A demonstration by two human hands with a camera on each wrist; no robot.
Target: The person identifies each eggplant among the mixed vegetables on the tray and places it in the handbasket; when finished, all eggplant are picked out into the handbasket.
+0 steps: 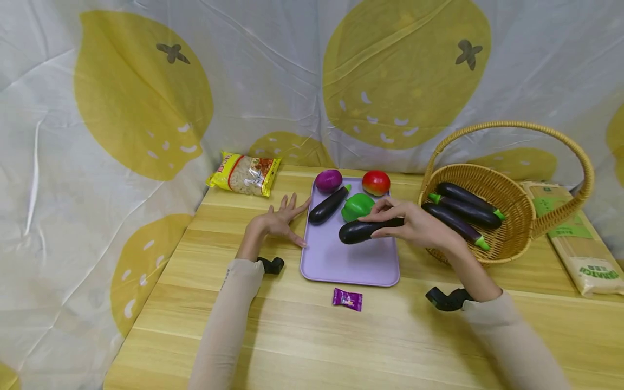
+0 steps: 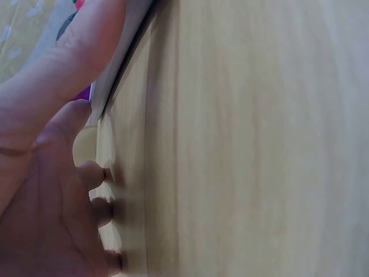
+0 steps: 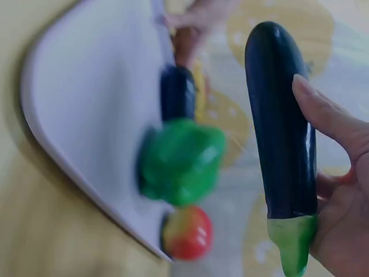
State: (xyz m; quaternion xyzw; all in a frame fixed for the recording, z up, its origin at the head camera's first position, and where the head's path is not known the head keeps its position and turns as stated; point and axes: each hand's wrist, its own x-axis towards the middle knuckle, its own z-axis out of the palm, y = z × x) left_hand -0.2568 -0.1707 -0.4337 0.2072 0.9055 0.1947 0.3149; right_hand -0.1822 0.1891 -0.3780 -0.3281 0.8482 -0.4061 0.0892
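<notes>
My right hand [image 1: 414,222] grips a dark eggplant [image 1: 358,232] above the lilac tray [image 1: 341,268]; the right wrist view shows its green stem end pointing down the picture. Fingers spread, my left hand [image 1: 280,222] rests at the tray's left edge, with thumb and index finger touching the rim. Lying on the tray are a second eggplant [image 1: 327,207], a green bell pepper [image 1: 357,207], a purple onion-like vegetable [image 1: 329,181] and a red round fruit or tomato [image 1: 376,183]. To the right, a wicker basket [image 1: 524,216] holds more eggplants [image 1: 468,211].
A yellow bag of pasta-like food [image 1: 248,174] lies at the back left. In front of the tray is a small purple wrapped candy [image 1: 348,299]. Beside the basket, a flat pack of noodles [image 1: 577,244] lies at the right. A lemon-print curtain [image 1: 273,70] hangs behind the table.
</notes>
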